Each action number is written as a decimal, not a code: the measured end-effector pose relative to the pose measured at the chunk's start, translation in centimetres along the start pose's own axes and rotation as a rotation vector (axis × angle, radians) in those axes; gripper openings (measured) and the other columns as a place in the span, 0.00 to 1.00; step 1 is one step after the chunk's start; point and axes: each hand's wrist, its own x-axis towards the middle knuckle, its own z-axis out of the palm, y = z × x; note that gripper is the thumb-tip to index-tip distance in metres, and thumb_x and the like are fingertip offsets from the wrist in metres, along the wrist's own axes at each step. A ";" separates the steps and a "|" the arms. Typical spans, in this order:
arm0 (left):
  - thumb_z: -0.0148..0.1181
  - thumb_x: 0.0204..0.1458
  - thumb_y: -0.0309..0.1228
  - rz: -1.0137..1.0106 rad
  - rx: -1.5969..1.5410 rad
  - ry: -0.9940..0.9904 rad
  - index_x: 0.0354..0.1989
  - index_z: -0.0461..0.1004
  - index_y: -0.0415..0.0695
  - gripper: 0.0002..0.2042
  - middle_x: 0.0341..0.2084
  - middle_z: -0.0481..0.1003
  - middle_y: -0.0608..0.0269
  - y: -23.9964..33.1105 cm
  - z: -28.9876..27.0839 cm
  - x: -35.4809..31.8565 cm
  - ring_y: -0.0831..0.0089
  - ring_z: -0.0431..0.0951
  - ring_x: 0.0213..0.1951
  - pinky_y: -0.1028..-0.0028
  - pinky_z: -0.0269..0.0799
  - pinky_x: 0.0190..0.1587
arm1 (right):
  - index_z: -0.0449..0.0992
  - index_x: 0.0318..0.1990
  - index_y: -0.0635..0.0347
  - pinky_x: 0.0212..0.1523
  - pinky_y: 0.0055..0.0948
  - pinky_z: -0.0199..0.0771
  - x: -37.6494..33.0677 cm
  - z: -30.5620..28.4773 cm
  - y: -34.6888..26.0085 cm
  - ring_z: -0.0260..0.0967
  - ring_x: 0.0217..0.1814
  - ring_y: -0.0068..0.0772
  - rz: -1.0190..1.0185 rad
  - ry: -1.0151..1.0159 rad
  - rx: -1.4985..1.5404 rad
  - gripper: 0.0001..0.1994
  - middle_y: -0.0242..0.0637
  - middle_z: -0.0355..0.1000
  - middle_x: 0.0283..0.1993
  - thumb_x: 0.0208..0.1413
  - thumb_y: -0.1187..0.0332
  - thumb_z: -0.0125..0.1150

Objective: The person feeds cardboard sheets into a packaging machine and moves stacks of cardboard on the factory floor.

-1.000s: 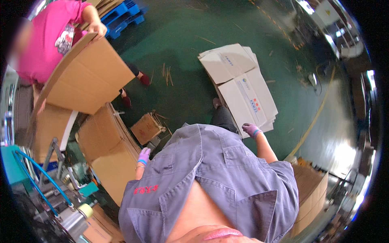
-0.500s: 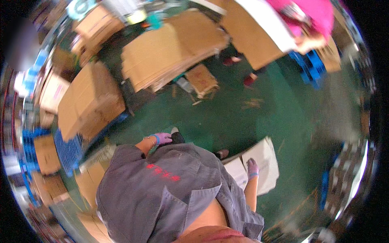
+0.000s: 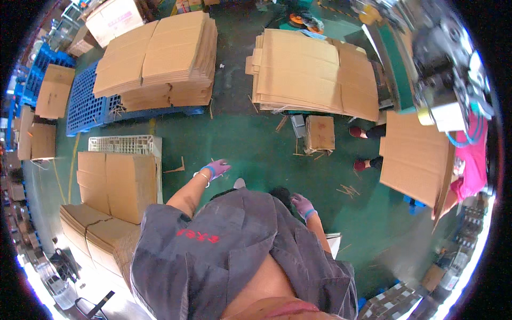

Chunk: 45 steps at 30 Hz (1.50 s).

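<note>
My left hand [image 3: 216, 169], in a purple glove with a blue cuff, is stretched out over the green floor with its fingers apart and nothing in it. Close to my grey shirt hangs my right hand [image 3: 302, 204], also in a purple glove, holding nothing. A stack of flat brown cardboard [image 3: 118, 184] lies to my left, nearest the left hand. A small brown box [image 3: 319, 133] stands on the floor ahead.
Two big piles of flat cardboard lie ahead, one [image 3: 160, 61] on a blue pallet [image 3: 85, 104], the other [image 3: 314, 72] to its right. A white plastic pallet [image 3: 125, 144] sits at left. A person in pink [image 3: 469, 170] holds a cardboard sheet [image 3: 416, 157] at right, by a machine [image 3: 448, 64].
The view has swung round fast. The white flat boxes seen before are almost out of sight behind me, and the cardboard piles now lie ahead. Both hands stay empty.
</note>
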 end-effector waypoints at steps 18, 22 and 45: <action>0.56 0.52 0.48 0.051 -0.077 0.552 0.61 0.59 0.41 0.32 0.53 0.67 0.52 4.7 -23.8 21.0 0.63 0.65 0.55 0.68 0.62 0.56 | 0.71 0.53 0.55 0.54 0.35 0.67 36.4 -17.0 -35.3 0.69 0.53 0.43 -0.257 -0.042 -0.167 0.22 0.44 0.73 0.50 0.54 0.54 0.55; 0.51 0.53 0.52 -0.326 0.540 0.826 0.63 0.55 0.46 0.33 0.62 0.55 0.51 -6.0 -31.2 23.4 0.56 0.51 0.65 0.58 0.53 0.61 | 0.70 0.54 0.58 0.55 0.32 0.66 43.8 -15.0 -45.0 0.69 0.54 0.39 -0.410 -0.152 -0.217 0.22 0.45 0.72 0.51 0.55 0.56 0.55; 0.58 0.48 0.42 0.197 -0.968 0.770 0.61 0.55 0.51 0.31 0.58 0.61 0.58 2.9 -39.6 20.2 0.58 0.63 0.58 0.45 0.61 0.54 | 0.62 0.55 0.66 0.53 0.31 0.67 43.3 5.4 -64.2 0.68 0.50 0.31 -0.163 -0.135 0.983 0.29 0.38 0.70 0.49 0.45 0.72 0.69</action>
